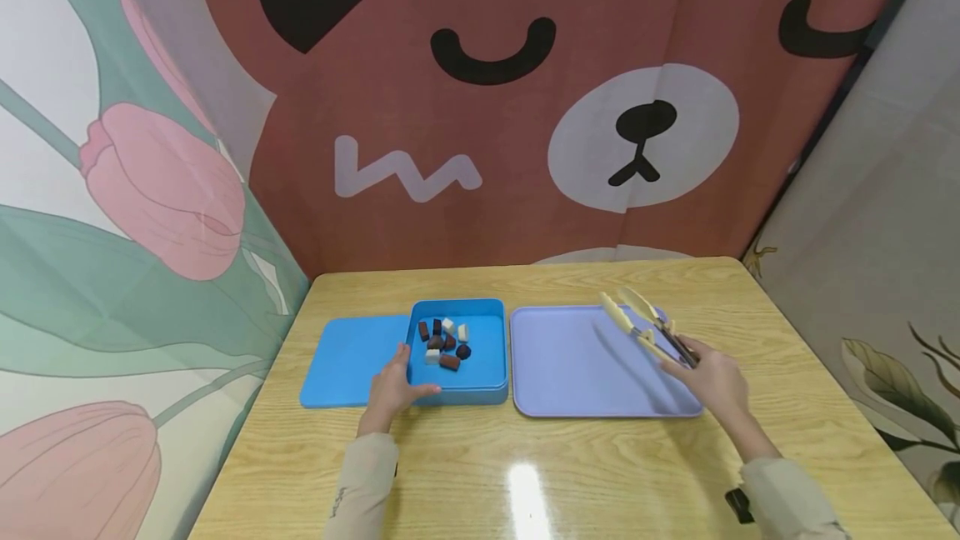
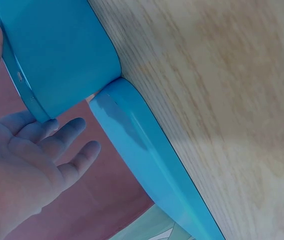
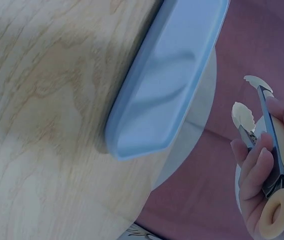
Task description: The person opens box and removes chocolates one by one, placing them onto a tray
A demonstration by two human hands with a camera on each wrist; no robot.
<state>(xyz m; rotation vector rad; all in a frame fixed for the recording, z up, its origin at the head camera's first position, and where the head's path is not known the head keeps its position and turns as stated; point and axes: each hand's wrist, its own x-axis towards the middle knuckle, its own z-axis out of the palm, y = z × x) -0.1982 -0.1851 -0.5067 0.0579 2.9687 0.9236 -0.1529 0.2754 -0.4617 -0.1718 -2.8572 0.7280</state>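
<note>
A blue box (image 1: 470, 397) stands open on the table with several dark brown and white chocolates (image 1: 449, 362) in it. At its front left corner my left hand (image 1: 391, 391) holds the box, thumb over the front rim and fingers at the left side. In the left wrist view the outer fingers (image 2: 81, 157) stand apart from the wall. My right hand (image 1: 712, 377) grips a pair of tongs (image 1: 666, 328) by the handles. Their cream tips are spread apart, with nothing between them, above the right part of a lavender tray (image 1: 573, 365).
A flat blue lid (image 1: 348, 361) lies on the table left of the box. The tray sits close to the box's right side. Wood-grain tabletop (image 1: 450, 473) stretches in front, and a printed curtain (image 1: 510, 223) hangs behind the table.
</note>
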